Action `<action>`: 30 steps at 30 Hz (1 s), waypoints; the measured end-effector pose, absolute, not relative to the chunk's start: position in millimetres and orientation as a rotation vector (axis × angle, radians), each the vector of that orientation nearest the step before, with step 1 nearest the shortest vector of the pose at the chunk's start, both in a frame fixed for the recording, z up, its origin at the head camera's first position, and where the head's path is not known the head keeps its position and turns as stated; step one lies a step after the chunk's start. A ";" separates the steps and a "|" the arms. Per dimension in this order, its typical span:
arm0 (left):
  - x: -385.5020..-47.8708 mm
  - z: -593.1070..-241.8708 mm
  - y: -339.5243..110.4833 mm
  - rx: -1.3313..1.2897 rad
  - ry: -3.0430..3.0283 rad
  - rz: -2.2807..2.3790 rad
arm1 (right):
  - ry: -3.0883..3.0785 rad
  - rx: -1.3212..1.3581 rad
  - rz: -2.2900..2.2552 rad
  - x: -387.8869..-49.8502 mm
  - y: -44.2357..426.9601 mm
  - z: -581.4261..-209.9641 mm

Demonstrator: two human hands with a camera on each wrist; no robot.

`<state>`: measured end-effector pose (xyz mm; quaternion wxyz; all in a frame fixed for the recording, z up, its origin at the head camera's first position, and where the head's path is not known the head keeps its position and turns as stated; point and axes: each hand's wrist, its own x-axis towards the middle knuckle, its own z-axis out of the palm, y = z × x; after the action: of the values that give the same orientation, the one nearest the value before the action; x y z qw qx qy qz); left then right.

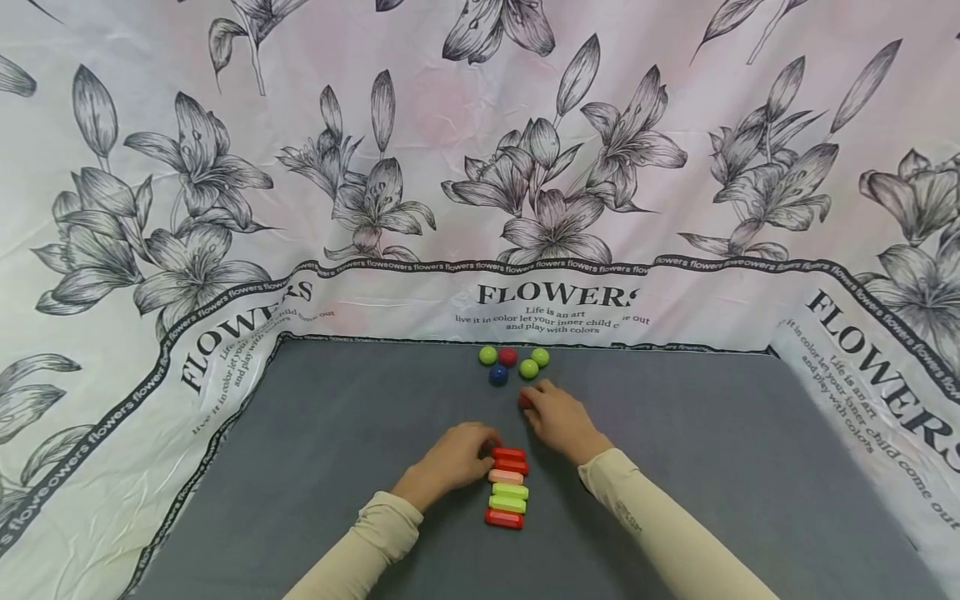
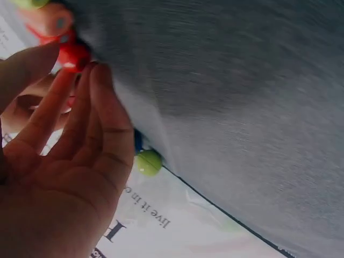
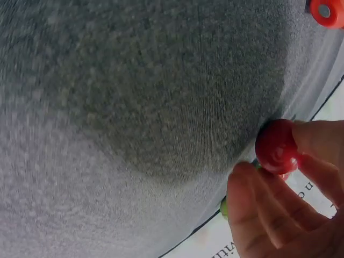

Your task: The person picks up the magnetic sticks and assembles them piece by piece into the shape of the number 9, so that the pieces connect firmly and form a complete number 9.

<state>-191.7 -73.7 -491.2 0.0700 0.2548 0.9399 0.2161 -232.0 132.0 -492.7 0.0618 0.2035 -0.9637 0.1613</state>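
Note:
In the head view a column of short, stubby bars runs down the middle of the table: two red at the far end, then a pink bar (image 1: 506, 477), two yellow-green bars (image 1: 509, 497), and a red one nearest. My left hand (image 1: 452, 461) is at the far end, its thumb and finger pinching the left end of the farthest red bar (image 1: 510, 454); the bar's round end (image 2: 74, 57) shows in the left wrist view. Farther out and to the right, my right hand (image 1: 561, 419) holds a glossy red ball (image 3: 277, 146) between thumb and fingers.
Near the back edge of the grey table (image 1: 360, 400) sits a loose group of balls: green balls (image 1: 528, 368), a blue ball (image 1: 498, 375) and another red ball (image 1: 507, 357). Behind and at both sides hangs a white flower-printed cloth (image 1: 420, 304).

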 end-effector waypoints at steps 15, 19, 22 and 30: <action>-201.3 -489.8 -53.8 0.781 2.856 0.511 | -2.972 0.569 0.506 -221.1 143.3 -492.6; -204.6 -491.8 -50.7 0.793 2.870 0.471 | -2.989 0.561 0.503 -220.1 148.0 -493.4; -206.4 -493.7 -49.0 0.770 2.872 0.461 | -3.014 0.547 0.496 -219.6 150.7 -492.6; -211.5 -497.6 -53.8 0.679 2.907 0.563 | -3.018 0.588 0.560 -214.3 157.1 -494.2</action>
<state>-211.5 -53.8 -497.6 0.0520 0.2233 0.9556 0.1851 -214.3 157.1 -494.2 0.0080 0.1880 -0.9657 0.1792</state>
